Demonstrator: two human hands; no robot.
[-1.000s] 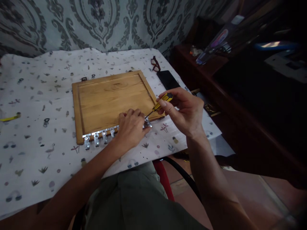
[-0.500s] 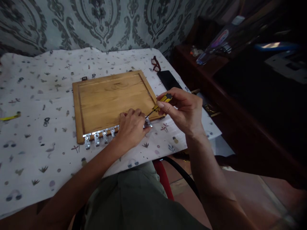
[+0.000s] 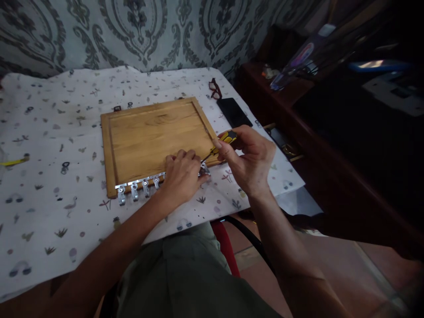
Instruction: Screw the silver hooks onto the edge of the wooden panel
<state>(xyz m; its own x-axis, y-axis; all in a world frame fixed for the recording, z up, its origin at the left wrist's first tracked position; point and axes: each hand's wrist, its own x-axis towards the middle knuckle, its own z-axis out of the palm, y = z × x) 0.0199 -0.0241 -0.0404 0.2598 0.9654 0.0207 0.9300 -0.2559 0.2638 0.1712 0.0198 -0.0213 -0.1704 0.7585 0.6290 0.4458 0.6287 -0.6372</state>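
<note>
A framed wooden panel (image 3: pixel 155 137) lies flat, with a metal strip of hanging clips (image 3: pixel 133 186) along its near edge. My left hand (image 3: pixel 183 174) grips the strip near its right end, its bent fingers over the wood and its thumb on the near side; it hides several clips. Held in my right hand (image 3: pixel 251 157) is a yellow and black screwdriver (image 3: pixel 222 143), pinched by the handle. Its shaft slants down to the left, and the tip meets the strip beside my left fingers. Whether a screw sits under the tip is too small to tell.
The table wears a white patterned cloth (image 3: pixel 62 141). Beyond the panel lie glasses (image 3: pixel 215 89) and a dark phone-like slab (image 3: pixel 233 112). A yellow item (image 3: pixel 15 163) rests at far left. To the right, dark red furniture (image 3: pixel 261 95) carries a clear bottle (image 3: pixel 298 62).
My right hand has turned about the screwdriver handle, its wrist moving slightly down and left. My left hand and the panel stay nearly where they were.
</note>
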